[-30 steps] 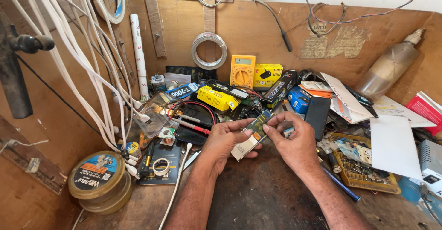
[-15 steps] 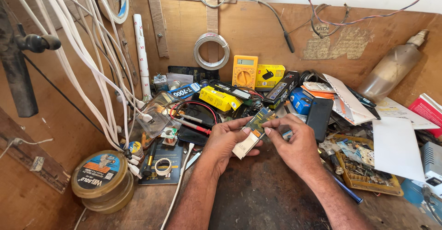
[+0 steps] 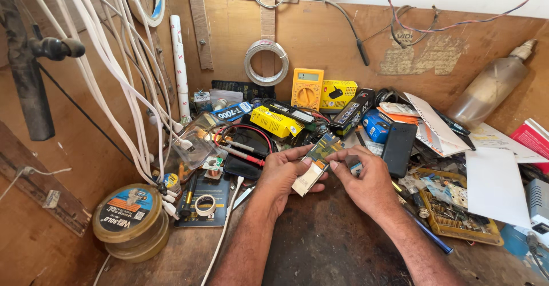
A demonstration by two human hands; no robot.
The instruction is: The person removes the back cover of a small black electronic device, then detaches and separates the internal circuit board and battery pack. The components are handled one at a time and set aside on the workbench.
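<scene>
1. Hands meet over the middle of the desk (image 3: 343,251) — the left hand (image 3: 283,174) and the right hand (image 3: 372,186) both close on one small circuit board (image 3: 317,160), a narrow strip with a greenish upper half and a pale lower end.
2. Left grip: thumb on top and fingers curled beneath, holding the board's lower, pale end; the board tilts up and away from the person.
3. Right grip: thumb and forefinger pinch the board's upper right edge, narrow and firm; a small dark part sits just under those fingers, too small to tell what it is.
4. The board is held clear of the desk, above the dark worn patch of wood, just in front of the clutter.
5. Around it: a yellow multimeter (image 3: 307,88) leans on the back wall, red probes (image 3: 243,151) lie to the left, a black remote-like case (image 3: 398,149) lies just right of the hands, and a round solder tin (image 3: 127,217) sits at far left.
6. Progress, as a judgement — the board is picked up and being handled or examined; no tool is in either hand, and the probes lie untouched, so any testing or soldering looks not yet begun.
</scene>
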